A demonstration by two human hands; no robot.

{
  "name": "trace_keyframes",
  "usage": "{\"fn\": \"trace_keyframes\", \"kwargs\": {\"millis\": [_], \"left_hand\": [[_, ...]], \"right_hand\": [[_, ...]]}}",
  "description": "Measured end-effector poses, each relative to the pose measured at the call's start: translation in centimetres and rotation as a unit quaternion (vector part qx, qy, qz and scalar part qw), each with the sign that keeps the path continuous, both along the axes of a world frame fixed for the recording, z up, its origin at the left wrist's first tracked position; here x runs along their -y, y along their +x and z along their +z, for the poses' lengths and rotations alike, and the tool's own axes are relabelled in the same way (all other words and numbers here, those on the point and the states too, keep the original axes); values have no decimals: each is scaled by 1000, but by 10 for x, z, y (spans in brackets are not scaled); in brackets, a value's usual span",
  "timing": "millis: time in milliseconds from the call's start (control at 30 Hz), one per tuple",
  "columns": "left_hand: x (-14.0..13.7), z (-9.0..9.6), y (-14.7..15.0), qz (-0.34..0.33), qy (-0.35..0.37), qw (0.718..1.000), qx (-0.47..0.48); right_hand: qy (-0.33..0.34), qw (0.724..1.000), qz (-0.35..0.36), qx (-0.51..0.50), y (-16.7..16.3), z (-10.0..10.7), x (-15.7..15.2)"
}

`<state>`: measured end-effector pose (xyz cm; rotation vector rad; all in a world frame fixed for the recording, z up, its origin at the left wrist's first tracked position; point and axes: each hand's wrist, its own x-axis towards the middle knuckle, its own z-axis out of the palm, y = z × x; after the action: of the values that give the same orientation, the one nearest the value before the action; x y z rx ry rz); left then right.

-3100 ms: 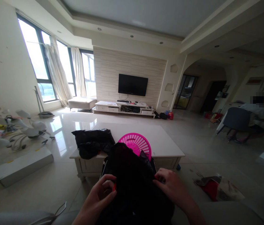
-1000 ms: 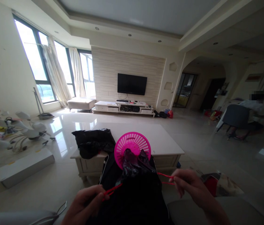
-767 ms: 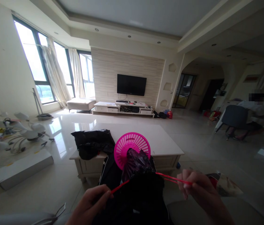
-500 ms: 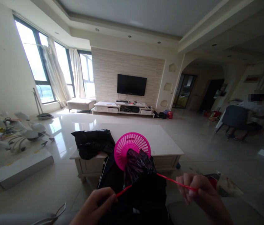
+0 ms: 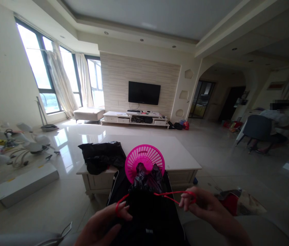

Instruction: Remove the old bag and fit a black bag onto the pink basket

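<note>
A black plastic bag (image 5: 148, 181) with a red drawstring (image 5: 168, 194) lies gathered over my lap, in front of a pink slotted plastic basket (image 5: 132, 160). The basket tilts toward me at the near edge of the coffee table. Around the fingers of my left hand (image 5: 106, 217) runs one loop of the drawstring, its fingers curled. My right hand (image 5: 202, 205) has the other loop hooked on its bent fingers, stretched out to the right of the bag. The bag's lower part merges with my dark clothing.
Another black plastic bag (image 5: 100, 155) lies on the left of the white coffee table (image 5: 180, 153). A long white box (image 5: 29, 184) is on the floor at left. At far right a person sits by a dark chair (image 5: 257, 128). A red and beige item (image 5: 247, 203) is beside me.
The drawstring now loops around the fingers of both hands, where before they pinched its ends. The bag's gathered mouth has shifted left and flattened, and my right hand has moved slightly left.
</note>
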<state>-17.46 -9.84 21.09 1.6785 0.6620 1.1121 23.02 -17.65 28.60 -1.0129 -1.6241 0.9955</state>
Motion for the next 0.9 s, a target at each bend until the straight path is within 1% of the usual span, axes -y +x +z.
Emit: {"fn": "trace_keyframes", "kwargs": {"millis": [67, 167, 233, 267, 367, 467, 533, 600, 667, 733, 833, 900], "left_hand": [[-3, 5, 9, 19, -7, 1000, 0], [-7, 13, 15, 48, 8, 999, -12], [-9, 14, 16, 46, 16, 999, -19], [-11, 13, 16, 43, 14, 999, -20], [-13, 5, 16, 36, -16, 998, -41], [-12, 2, 17, 32, -33, 997, -64], [-9, 6, 19, 23, -41, 997, -61], [-7, 14, 20, 6, -55, 997, -48], [-7, 21, 20, -6, -75, 997, -25], [-9, 23, 18, -3, -103, 995, 10], [-11, 23, 14, 16, -146, 987, 62], [-9, 26, 13, 23, -160, 983, 85]], "right_hand": [[-5, 999, -26, 24, -2, 1, 0], [2, 997, -7, 71, -6, 9, -3], [16, 997, 4, 72, -7, 15, -5], [24, 998, -5, 61, -7, 18, -6], [36, 997, -62, 3, -6, 20, -6], [31, 990, -104, -87, -8, 19, -3], [29, 977, -121, -172, -11, 20, -1], [19, 962, -119, -245, -14, 21, -1], [12, 958, -95, -272, -17, 20, -3], [20, 963, -67, -260, -18, 16, -5], [48, 974, -44, -216, -16, 6, -9], [42, 984, -32, -171, -13, -2, -10]]}}
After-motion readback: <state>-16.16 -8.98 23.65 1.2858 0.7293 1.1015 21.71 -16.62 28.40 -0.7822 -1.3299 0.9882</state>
